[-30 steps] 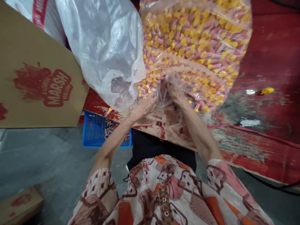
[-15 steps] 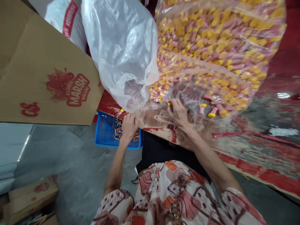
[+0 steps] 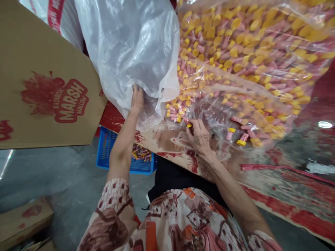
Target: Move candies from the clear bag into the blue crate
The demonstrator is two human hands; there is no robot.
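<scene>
My left hand (image 3: 137, 100) reaches into the mouth of a whitish plastic bag (image 3: 128, 45). Its fingertips are behind the film, so I cannot tell what they hold. Near the table edge, my right hand (image 3: 201, 137) pinches a small pink tube with a yellow cap (image 3: 187, 122) between thumb and fingers. Just beyond that hand lies a large clear bag (image 3: 206, 104) full of similar capped tubes (image 3: 243, 52). Two tubes lie apart at its opening: one upright-looking with its cap up (image 3: 230, 134), another tilted with its cap down (image 3: 243, 139).
A blue basket (image 3: 141, 171) holding small purple-and-yellow pieces sits below the table edge, partly behind my left forearm. A large cardboard box (image 3: 47, 115) stands at left. Pink ribbon (image 3: 277, 167) crosses the worn red table (image 3: 293, 205). More cardboard (image 3: 26, 216) is on the floor.
My left hand has moved forward from above the blue basket into the whitish bag's mouth. My right hand stays by the clear bag, and the tube in its fingers shows more plainly.
</scene>
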